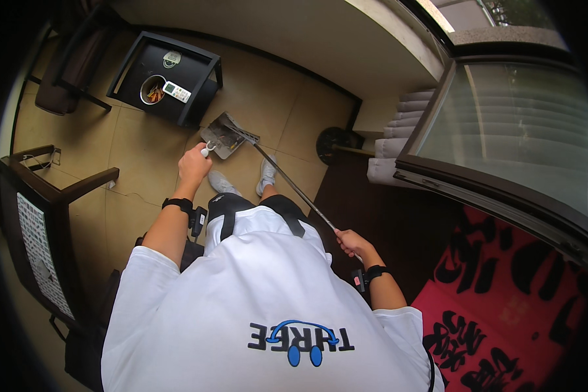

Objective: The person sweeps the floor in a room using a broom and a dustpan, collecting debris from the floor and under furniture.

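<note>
My left hand is closed around the top of a dustpan handle, whose white hooked end sticks out past the thumb. Below it on the floor, the grey dustpan holds some small debris. At the right, my right hand grips a long metal broom pole. The pole slants down to a broom head that lies over the right part of the dustpan. How much of the bristles touches the pan is too small to tell.
Ahead stands a black side table with a remote control and a tin of small sticks. An open window sash juts in at right, above red lettered paper. A round stand base and chair are nearby.
</note>
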### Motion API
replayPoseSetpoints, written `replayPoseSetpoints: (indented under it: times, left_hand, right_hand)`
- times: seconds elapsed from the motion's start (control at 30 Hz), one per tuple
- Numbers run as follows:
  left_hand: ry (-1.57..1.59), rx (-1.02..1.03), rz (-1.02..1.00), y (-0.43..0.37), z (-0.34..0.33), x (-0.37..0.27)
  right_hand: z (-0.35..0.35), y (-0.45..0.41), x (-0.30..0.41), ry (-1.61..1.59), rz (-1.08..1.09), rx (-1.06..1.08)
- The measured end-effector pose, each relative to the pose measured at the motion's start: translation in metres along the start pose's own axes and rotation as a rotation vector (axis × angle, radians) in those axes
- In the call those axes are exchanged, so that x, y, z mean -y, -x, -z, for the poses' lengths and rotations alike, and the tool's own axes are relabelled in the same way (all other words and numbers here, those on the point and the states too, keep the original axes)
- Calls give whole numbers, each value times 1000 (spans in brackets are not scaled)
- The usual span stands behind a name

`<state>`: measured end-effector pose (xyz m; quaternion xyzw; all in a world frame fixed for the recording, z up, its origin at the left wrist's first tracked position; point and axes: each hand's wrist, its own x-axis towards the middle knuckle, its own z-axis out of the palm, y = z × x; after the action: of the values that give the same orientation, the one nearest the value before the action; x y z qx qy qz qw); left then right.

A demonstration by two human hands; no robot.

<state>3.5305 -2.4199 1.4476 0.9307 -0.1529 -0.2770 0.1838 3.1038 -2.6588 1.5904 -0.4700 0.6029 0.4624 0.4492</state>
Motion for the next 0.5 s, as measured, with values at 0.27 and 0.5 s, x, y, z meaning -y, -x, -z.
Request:
replayPoseSetpoints:
  times: [0.27,0.5]
  left_hand:
    - [3,40,22,4,-5,0]
    - [139,98,-52,7,1,14]
  right_hand:
    - [-26,-20,-36,-329,18,-41]
    - [-45,-46,-32,-421,22,-129]
